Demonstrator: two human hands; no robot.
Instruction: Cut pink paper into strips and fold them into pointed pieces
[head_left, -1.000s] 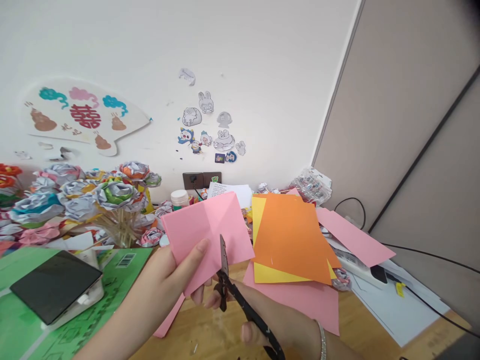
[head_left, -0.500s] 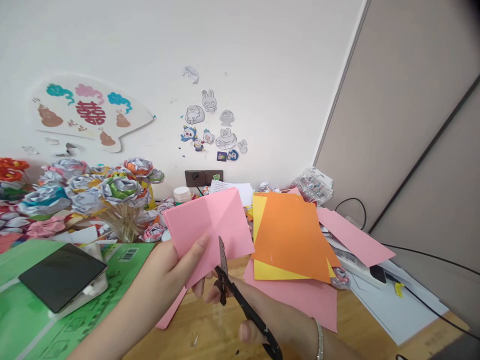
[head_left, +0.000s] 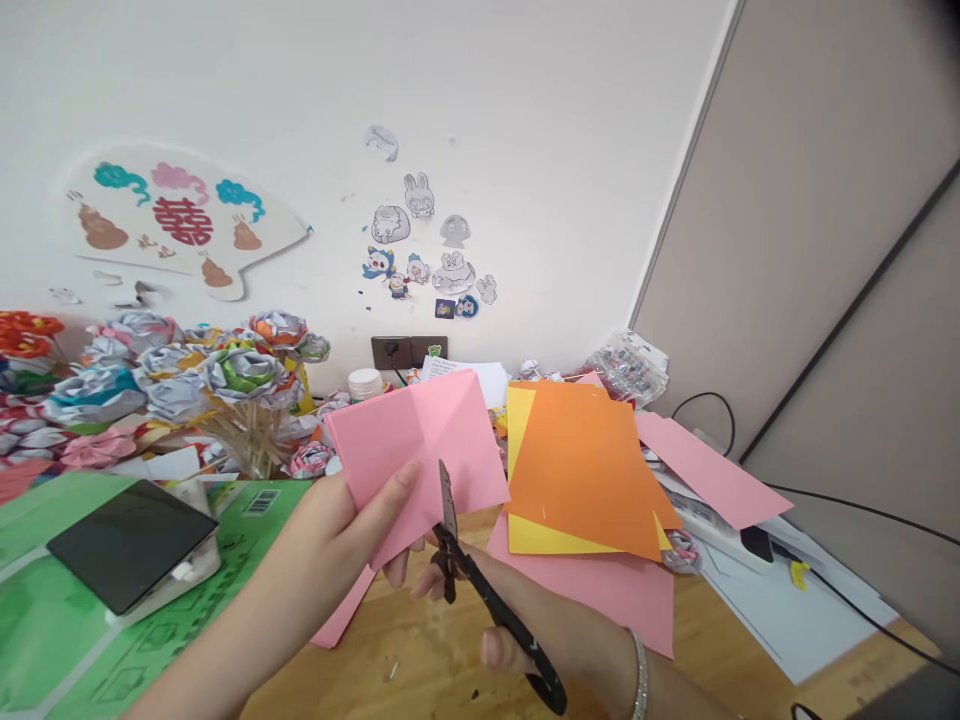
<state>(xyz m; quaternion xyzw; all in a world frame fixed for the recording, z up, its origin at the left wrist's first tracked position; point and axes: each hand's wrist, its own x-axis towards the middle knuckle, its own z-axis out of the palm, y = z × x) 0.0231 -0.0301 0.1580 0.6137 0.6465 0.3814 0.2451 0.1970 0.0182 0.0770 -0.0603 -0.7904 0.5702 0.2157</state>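
Observation:
Folded pink paper [head_left: 420, 430] is held up in front of me, its creases running through the middle. My left hand [head_left: 367, 510] pinches it from the left, thumb on the near face and fingers behind. My right hand [head_left: 517, 620] grips black-handled scissors [head_left: 480, 590], whose handles are spread apart. One scissor blade lies over the near face of the paper, pointing up; the other blade is hidden behind it. A bracelet [head_left: 640, 675] circles the right wrist.
Orange sheets [head_left: 585, 470], yellow sheets and a larger pink sheet [head_left: 600, 600] lie stacked to the right, near a power strip [head_left: 720, 525] and cables. A dark-screened device [head_left: 131, 545] rests on a green package [head_left: 247, 570] at left. Paper flowers [head_left: 247, 375] crowd behind.
Hardly anything differs. The view has shifted slightly, and both hands, the pink paper and the opened scissors keep nearly the same positions.

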